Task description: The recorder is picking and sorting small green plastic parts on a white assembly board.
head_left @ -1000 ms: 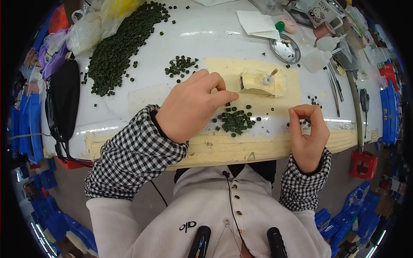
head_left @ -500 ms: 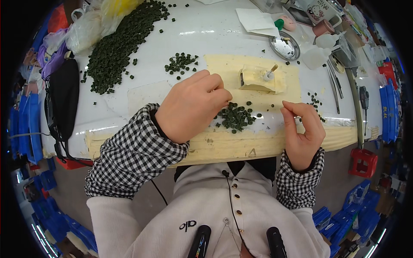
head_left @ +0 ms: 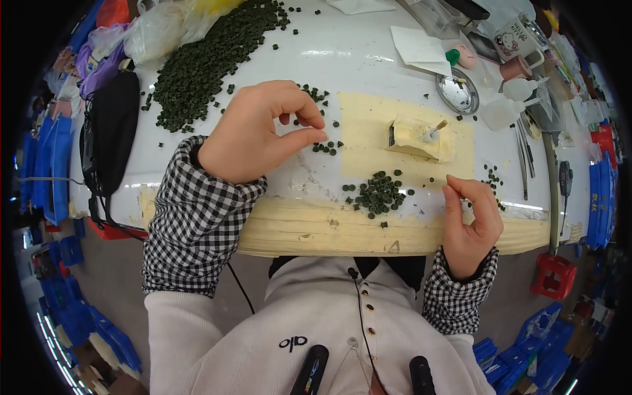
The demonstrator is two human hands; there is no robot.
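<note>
My left hand (head_left: 263, 131) hovers over a small scatter of dark green, spool-like pieces (head_left: 324, 147). Its thumb and forefinger curve toward each other with a gap between the tips, and nothing shows there. By the table's near edge on the right, my right hand (head_left: 472, 224) has thumb and forefinger pinched together; whatever they hold is too small to make out. Between the hands lies a heap of the same pieces (head_left: 378, 194). Behind it stands a small block wrapped in cream tape (head_left: 421, 138), with a white nozzle-like part and thin stick (head_left: 432, 133) on top.
A large heap of green pieces (head_left: 210, 62) spreads at the back left, beside plastic bags (head_left: 155, 36) and a black pouch (head_left: 113, 141). On the right are a round metal dish (head_left: 457, 92), squeeze bottles (head_left: 498, 113), tweezers (head_left: 520, 158) and a few more pieces (head_left: 492, 176).
My left hand has moved left and away from the near heap to the small scatter, its thumb and forefinger parting. My right hand keeps its pinch. The whole view has shifted slightly.
</note>
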